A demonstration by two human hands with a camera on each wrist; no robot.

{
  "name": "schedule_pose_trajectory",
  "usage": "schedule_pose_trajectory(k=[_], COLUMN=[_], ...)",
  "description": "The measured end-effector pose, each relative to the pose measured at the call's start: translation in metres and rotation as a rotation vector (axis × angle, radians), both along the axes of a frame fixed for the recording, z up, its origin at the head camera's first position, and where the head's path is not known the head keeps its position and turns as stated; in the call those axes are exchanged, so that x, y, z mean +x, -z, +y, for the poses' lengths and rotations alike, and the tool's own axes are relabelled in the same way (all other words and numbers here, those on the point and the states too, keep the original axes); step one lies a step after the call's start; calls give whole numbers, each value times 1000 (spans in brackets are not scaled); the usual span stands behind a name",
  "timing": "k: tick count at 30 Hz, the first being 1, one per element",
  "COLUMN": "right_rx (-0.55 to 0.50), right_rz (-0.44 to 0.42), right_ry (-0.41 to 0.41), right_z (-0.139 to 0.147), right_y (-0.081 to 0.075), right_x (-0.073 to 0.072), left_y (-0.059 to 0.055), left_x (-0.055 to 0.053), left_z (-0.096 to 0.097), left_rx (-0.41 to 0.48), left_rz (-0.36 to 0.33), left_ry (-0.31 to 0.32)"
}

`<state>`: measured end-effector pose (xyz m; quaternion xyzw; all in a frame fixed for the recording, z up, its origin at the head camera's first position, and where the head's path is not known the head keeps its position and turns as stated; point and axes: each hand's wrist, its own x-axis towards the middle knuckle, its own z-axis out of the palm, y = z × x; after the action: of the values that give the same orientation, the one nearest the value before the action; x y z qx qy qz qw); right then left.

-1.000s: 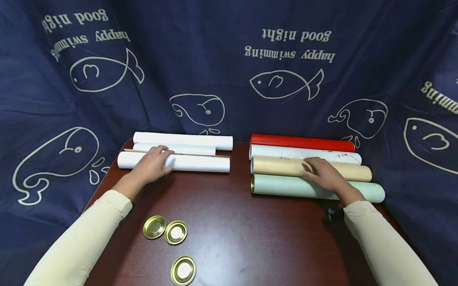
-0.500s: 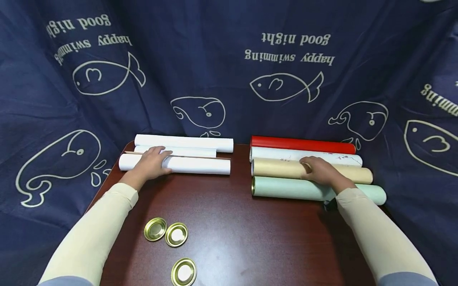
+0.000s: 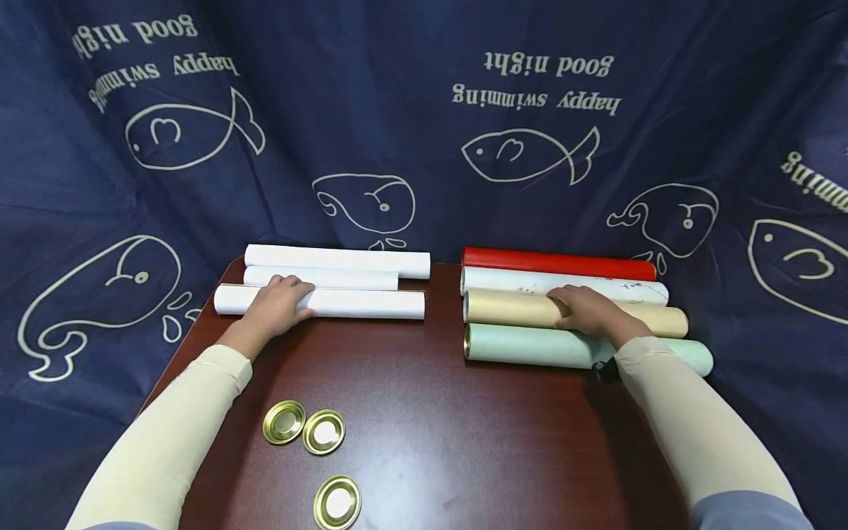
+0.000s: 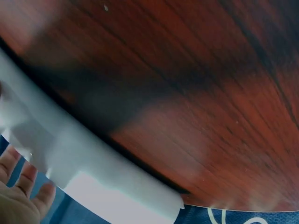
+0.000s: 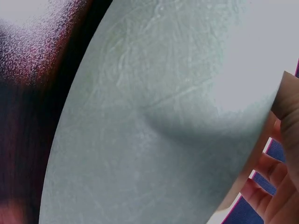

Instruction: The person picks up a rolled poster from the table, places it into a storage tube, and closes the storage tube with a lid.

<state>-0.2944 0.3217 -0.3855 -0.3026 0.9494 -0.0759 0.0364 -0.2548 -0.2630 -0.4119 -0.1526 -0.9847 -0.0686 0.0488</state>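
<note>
The front white paper roll (image 3: 371, 303) is grasped from above by the left hand (image 3: 274, 305), with the fingers passed over its far side. Just behind it are laid a shorter white paper roll (image 3: 351, 280) and a rear white paper roll (image 3: 338, 259). At the right, the tan tube (image 3: 510, 308) is grasped by the right hand (image 3: 586, 313), with the thumb on the near side and the fingers beyond. The tan tube is flanked by a mint-green tube (image 3: 530, 346) in front and a white floral-printed tube (image 3: 563, 283) behind; a red tube (image 3: 556, 263) is placed farthest back. All 7 are supported by the dark wooden table (image 3: 450, 427), where 3 gold-coloured metal lids (image 3: 285, 422) are also set, nearer the person.
</note>
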Motion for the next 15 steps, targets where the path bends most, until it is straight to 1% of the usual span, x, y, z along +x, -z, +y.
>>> schedule_pose_trajectory(k=[3,6,11,15], right_rx=[-14,-21,-29,-25], right_rz=[-9,-50,-114,-132], right_ry=[3,15,42,43], right_z=[-1,-3,-4,-8], right_y=[-1,0,1,2], right_x=[-1,-2,1,-1], left_y=[-1,0,7,12], left_x=[1,3,4,5], left_z=[0,-2,-5,-9], left_rx=[0,25,121,192], left_rz=[29,33,13,23], left_ry=[7,28,103,172])
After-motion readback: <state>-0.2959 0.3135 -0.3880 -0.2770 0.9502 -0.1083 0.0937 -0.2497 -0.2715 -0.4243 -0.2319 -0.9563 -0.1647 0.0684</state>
